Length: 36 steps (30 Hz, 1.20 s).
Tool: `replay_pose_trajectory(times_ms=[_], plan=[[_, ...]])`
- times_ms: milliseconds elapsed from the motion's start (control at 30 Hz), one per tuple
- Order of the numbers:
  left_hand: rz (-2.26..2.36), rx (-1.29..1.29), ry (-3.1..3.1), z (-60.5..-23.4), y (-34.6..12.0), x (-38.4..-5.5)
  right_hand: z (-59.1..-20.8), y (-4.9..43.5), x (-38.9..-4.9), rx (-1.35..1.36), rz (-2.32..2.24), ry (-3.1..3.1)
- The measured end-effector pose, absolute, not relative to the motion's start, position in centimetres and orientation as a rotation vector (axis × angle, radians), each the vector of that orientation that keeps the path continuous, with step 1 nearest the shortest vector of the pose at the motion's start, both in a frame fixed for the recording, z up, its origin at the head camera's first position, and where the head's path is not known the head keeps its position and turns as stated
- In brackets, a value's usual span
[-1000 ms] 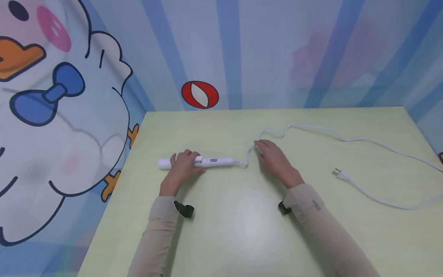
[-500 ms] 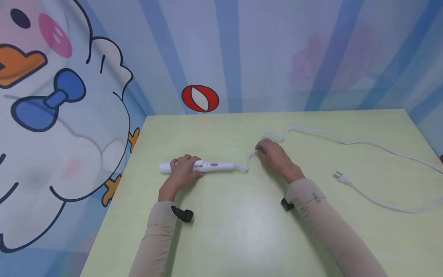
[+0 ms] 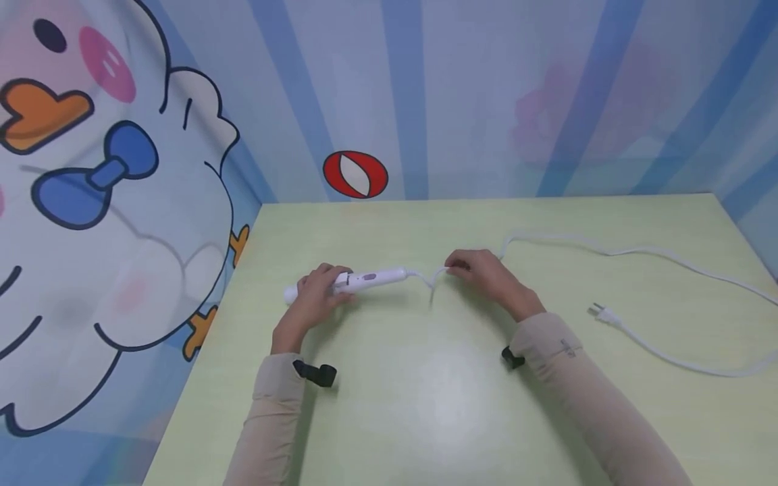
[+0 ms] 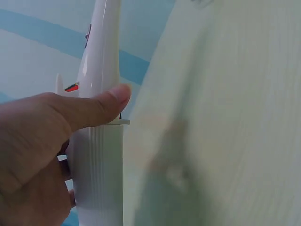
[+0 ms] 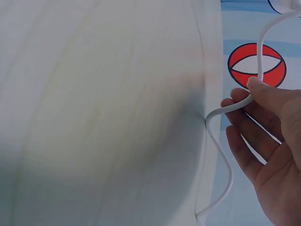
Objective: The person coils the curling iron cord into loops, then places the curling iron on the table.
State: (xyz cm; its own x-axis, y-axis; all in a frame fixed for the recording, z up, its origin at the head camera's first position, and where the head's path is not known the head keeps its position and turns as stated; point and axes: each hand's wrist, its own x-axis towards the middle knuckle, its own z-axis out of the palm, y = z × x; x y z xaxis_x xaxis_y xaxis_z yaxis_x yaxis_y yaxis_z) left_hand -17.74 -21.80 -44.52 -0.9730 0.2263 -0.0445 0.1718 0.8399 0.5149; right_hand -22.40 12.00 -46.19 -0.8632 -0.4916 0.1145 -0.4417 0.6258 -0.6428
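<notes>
A white curling iron (image 3: 379, 277) with a grey-purple button lies slantwise in my left hand (image 3: 315, 293), its cord end tilted up over the table. In the left wrist view my thumb presses along the side of the iron (image 4: 100, 56), and the other fingers curl behind its ribbed white part (image 4: 96, 174). My right hand (image 3: 486, 275) pinches the white power cord (image 3: 419, 274) a short way from the iron. The right wrist view shows the cord (image 5: 260, 52) running between thumb and fingertips, with a bend below the hand.
The cord's far stretch (image 3: 644, 249) runs along the back right of the pale green table (image 3: 389, 391) and leaves the view at the right. Its two-pin plug (image 3: 605, 314) lies on the right side. A blue striped wall (image 3: 474, 101) with cartoon pictures stands behind.
The cord end of the curling iron has risen off the table in my left hand. My right hand has gone from touching the cord to pinching and lifting it.
</notes>
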Motion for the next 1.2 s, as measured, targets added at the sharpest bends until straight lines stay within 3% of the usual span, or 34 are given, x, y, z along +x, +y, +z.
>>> replay_pose_trajectory(times_ms=[267,600,1200], plan=[[0.853,0.448,2.897,-42.0,-20.2,-16.7,-45.3,11.4,-21.7,-0.839,-1.107,2.675],[0.698,0.696,2.842,-38.1,-17.8,-15.1,-41.1,11.4,-20.8,-0.979,-0.988,2.597],[0.262,0.508,2.841,-37.1,-15.4,-14.7,-37.2,11.1,-19.8,-1.138,-0.772,2.834]])
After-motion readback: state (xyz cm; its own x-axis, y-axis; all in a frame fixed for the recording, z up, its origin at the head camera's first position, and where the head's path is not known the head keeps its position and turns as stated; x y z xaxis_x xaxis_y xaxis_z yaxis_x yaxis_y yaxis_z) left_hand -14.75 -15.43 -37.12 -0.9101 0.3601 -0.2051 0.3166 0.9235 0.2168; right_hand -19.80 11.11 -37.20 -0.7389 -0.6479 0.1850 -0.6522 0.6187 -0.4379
